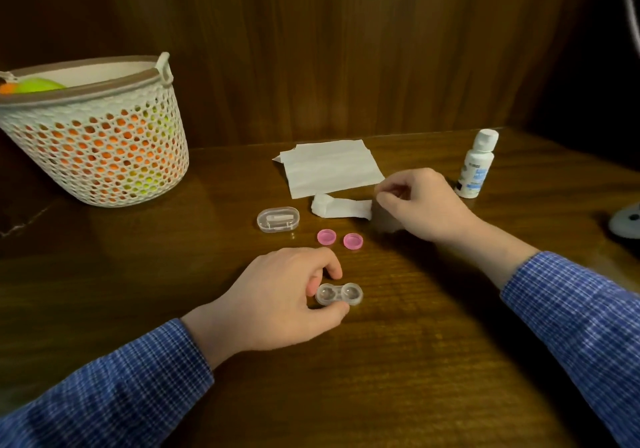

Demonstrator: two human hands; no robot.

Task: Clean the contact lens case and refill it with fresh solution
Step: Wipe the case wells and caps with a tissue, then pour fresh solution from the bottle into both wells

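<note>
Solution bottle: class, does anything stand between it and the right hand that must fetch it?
Nothing visible does. The solution bottle stands upright just beyond the right hand, with bare table between. That hand pinches a crumpled tissue, which it must drop first.

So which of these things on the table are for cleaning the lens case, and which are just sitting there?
For the job:
lens case, held by the left hand
two pink caps
crumpled tissue, pinched by the right hand
flat tissue
solution bottle

Just sitting there:
basket of balls
small clear box
</note>
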